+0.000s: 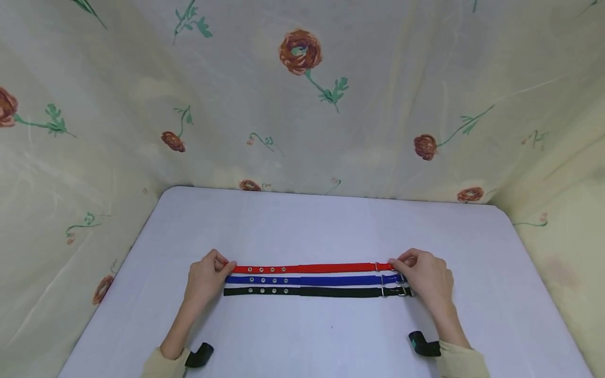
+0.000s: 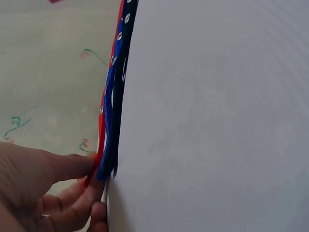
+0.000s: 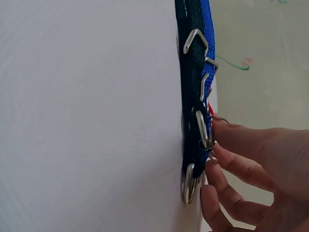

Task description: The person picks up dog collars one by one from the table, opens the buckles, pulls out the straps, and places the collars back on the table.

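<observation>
Three buckled collars lie stretched out side by side on the white table: a red collar (image 1: 331,268) farthest back, a blue collar (image 1: 326,281) in the middle, a black collar (image 1: 340,292) nearest me. Metal eyelets line their left ends, and metal buckles and rings sit at the right. My left hand (image 1: 203,278) pinches the eyelet end of the red collar between thumb and finger. At the opposite end, my right hand (image 1: 430,278) pinches the red collar by its buckle, which the fingers partly hide. In the right wrist view a metal ring (image 3: 189,183) ends the black collar.
The white table (image 1: 321,226) has rounded far corners. Behind it and along both sides hangs a pale curtain (image 1: 368,105) printed with brown flowers. A black device (image 1: 200,355) is strapped at my left wrist and another black device (image 1: 423,345) at my right.
</observation>
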`<control>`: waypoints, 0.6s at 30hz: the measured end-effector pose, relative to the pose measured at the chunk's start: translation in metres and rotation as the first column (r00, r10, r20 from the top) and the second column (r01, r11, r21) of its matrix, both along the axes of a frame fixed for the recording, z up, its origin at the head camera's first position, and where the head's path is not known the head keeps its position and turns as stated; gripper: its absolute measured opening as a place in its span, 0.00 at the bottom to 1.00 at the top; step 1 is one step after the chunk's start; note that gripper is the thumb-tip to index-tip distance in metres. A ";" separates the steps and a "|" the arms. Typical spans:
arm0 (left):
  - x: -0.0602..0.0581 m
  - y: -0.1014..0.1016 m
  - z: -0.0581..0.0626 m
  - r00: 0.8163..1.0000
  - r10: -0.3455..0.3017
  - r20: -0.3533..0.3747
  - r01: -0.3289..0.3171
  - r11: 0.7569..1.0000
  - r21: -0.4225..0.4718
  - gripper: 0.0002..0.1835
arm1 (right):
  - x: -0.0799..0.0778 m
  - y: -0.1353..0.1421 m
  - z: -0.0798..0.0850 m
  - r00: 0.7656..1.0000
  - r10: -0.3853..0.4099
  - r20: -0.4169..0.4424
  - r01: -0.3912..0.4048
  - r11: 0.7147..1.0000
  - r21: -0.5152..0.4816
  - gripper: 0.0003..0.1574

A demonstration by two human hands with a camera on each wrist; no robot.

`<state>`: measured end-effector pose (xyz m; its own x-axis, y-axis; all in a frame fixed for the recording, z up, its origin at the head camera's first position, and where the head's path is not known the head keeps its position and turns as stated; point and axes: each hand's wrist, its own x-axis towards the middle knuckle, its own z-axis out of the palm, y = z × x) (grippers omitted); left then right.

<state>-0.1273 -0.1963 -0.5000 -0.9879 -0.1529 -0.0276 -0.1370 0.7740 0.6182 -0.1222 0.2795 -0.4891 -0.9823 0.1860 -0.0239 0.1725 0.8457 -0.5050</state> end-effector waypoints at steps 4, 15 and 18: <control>0.003 0.002 0.001 1.000 -0.010 0.003 0.010 0.998 -0.067 0.16 | -0.001 0.001 -0.005 1.000 0.017 0.000 -0.017 1.000 -0.015 0.26; 0.005 0.007 -0.002 1.000 0.007 0.013 -0.005 0.988 -0.156 0.17 | -0.002 0.001 -0.010 0.999 0.042 0.016 -0.042 0.999 -0.005 0.25; 0.004 0.009 -0.001 1.000 0.003 0.017 0.000 0.984 -0.178 0.17 | -0.002 0.001 -0.010 0.999 0.041 0.023 -0.041 0.999 -0.001 0.25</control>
<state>-0.1230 -0.1877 -0.5010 -0.9872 -0.1584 -0.0167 -0.1477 0.8713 0.4679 -0.1238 0.2801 -0.4993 -0.9883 0.1455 -0.0467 0.1492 0.8521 -0.5016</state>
